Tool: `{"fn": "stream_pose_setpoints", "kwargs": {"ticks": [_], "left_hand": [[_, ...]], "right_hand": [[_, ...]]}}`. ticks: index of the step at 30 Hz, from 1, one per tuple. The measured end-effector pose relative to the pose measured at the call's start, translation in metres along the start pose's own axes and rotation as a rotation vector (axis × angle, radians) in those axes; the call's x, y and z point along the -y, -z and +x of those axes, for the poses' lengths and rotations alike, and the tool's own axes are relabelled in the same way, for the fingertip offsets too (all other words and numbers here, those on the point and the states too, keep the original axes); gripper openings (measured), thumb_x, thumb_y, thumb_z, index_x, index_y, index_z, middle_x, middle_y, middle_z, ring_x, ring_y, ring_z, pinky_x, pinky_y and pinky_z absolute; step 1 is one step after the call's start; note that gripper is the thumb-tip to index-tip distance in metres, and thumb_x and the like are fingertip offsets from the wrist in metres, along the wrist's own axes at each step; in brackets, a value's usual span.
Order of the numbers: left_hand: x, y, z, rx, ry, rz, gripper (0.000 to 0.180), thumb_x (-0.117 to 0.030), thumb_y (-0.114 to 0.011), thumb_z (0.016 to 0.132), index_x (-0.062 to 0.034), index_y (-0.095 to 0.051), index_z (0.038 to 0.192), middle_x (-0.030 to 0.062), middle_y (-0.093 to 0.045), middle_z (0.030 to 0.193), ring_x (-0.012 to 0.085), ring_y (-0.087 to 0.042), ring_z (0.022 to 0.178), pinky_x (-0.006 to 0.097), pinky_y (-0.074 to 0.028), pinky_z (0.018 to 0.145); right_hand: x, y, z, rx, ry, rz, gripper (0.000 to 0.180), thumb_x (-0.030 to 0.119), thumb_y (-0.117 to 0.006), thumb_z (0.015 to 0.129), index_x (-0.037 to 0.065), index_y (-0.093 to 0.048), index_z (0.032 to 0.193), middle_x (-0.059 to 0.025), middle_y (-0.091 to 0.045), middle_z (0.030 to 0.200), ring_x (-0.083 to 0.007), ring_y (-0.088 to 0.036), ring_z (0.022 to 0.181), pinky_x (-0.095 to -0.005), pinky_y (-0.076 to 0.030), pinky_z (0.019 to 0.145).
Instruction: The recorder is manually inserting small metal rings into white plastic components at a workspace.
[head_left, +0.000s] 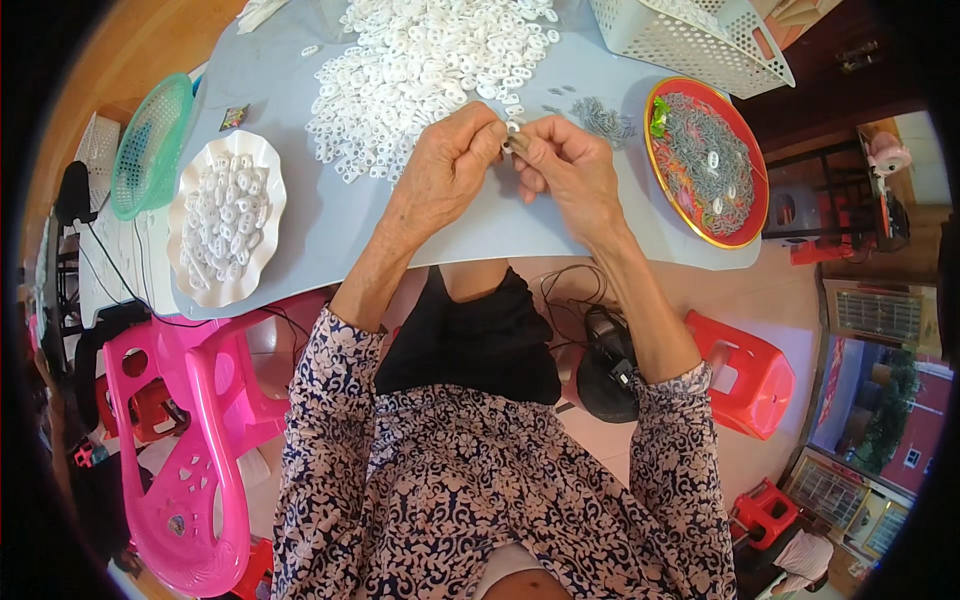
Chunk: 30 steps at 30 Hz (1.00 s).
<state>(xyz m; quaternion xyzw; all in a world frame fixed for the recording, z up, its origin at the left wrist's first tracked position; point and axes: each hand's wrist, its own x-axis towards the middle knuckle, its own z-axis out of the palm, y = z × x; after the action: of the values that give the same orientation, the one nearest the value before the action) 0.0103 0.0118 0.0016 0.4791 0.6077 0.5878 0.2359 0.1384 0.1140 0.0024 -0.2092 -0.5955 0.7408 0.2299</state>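
Head view: the left hand (447, 165) and right hand (572, 168), fingertips pinched nearly together, hold one small white piece (513, 128) between them. Similar pieces fill the scalloped dish (264, 158), but the larger white heap (420, 75) suggests much is left.

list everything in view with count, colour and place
white plastic pieces: uncountable heap, white, table's far middle
table: one, pale grey-blue, under the work
scalloped dish: one, white, table left, holding similar white pieces
small packet: one, multicoloured, above that dish
green basket: one, green, far left
round tray: one, red with gold rim, table right, holding grey metal pieces
perforated basket: one, white, far right
pink chair: one, pink, lower left
red stools: at least two, red, floor right
small white piece: one, white, at the fingertips
hands: two, bare, left and right, mid-table
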Motion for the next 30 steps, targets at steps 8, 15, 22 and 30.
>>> {"fn": "stream_pose_setpoints", "kwargs": {"ticks": [8, 15, 22, 30], "left_hand": [[0.001, 0.002, -0.001, 0.062, 0.038, -0.041, 0.023, -0.018, -0.046, 0.094, 0.0014, -0.053, 0.083, 0.0036, -0.050, 0.069, 0.0120, -0.048, 0.066, 0.027, -0.042, 0.060], [-0.006, 0.000, 0.000, 0.057, 0.093, -0.052, 0.023, -0.019, -0.046, 0.095, 0.0013, -0.056, 0.089, 0.0040, -0.054, 0.072, 0.0121, -0.050, 0.070, 0.026, -0.043, 0.065], [-0.005, 0.002, 0.001, 0.035, 0.149, -0.112, 0.025, -0.020, -0.045, 0.095, 0.0016, -0.056, 0.091, 0.0033, -0.055, 0.072, 0.0113, -0.051, 0.072, 0.026, -0.044, 0.067], [-0.005, 0.003, 0.001, 0.053, 0.149, -0.080, 0.025, -0.019, -0.043, 0.093, 0.0016, -0.055, 0.087, 0.0036, -0.054, 0.071, 0.0114, -0.049, 0.068, 0.027, -0.043, 0.065]], "right_hand": [[0.010, 0.000, -0.004, 0.055, 0.087, -0.094, 0.018, 0.007, -0.058, 0.089, -0.003, -0.054, 0.103, -0.0052, -0.062, 0.081, -0.0081, -0.057, 0.067, -0.0226, -0.050, 0.061], [0.007, -0.003, -0.003, -0.022, 0.126, -0.068, 0.018, 0.005, -0.059, 0.088, -0.003, -0.054, 0.103, -0.0047, -0.061, 0.081, -0.0079, -0.057, 0.067, -0.0218, -0.050, 0.060], [0.010, -0.009, 0.000, -0.022, 0.174, -0.126, 0.020, 0.004, -0.059, 0.087, -0.003, -0.055, 0.106, -0.0032, -0.061, 0.078, -0.0073, -0.057, 0.065, -0.0212, -0.049, 0.060], [0.012, -0.008, 0.001, 0.006, 0.464, -0.571, 0.030, 0.002, -0.067, 0.076, 0.001, -0.060, 0.105, -0.0020, -0.057, 0.073, -0.0073, -0.056, 0.060, -0.0228, -0.047, 0.056]]}}
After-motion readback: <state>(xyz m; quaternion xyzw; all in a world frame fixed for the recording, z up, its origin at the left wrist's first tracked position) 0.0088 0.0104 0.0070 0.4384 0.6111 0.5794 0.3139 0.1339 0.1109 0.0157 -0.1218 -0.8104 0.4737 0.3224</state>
